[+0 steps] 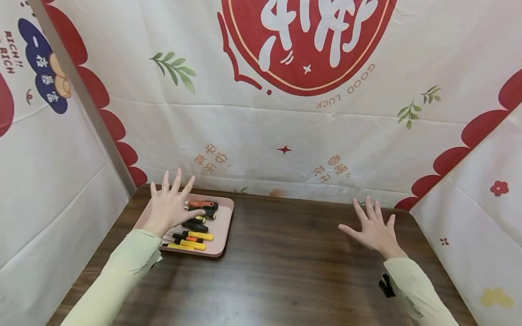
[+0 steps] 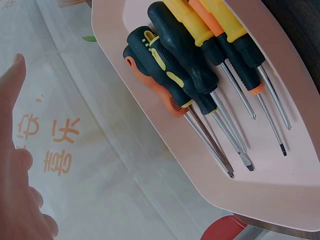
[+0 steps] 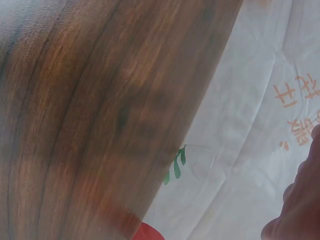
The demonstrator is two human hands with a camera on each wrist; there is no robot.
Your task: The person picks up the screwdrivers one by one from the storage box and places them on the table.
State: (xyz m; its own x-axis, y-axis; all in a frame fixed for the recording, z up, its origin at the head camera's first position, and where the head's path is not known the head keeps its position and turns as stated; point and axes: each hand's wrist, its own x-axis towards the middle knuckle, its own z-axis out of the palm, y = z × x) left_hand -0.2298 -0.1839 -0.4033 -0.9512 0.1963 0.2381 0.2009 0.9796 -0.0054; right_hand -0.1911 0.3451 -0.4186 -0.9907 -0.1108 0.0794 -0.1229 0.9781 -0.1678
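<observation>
Both your hands were spread wide, fingers splayed, nothing held. Left hand hung over the pink tray, covering part of it; whether any fingertip touched the tray, can't tell. Screwdrivers lay in the tray below that hand, handles out on its thumb side, shafts running back under palm and wrist. The orange-and-black handle sat farthest out by your thumb; the yellow handles lay nearer you, beside your left wrist. Right hand was well apart from the tray, above the brown table, with the printed cloth beyond both hands.

Step, my judgement: a ready or rest pose, no tool gripped. For a pick, the next move called for lowering the left hand, narrowing fingers and thumb round one handle, and leaving its close neighbours undisturbed.
</observation>
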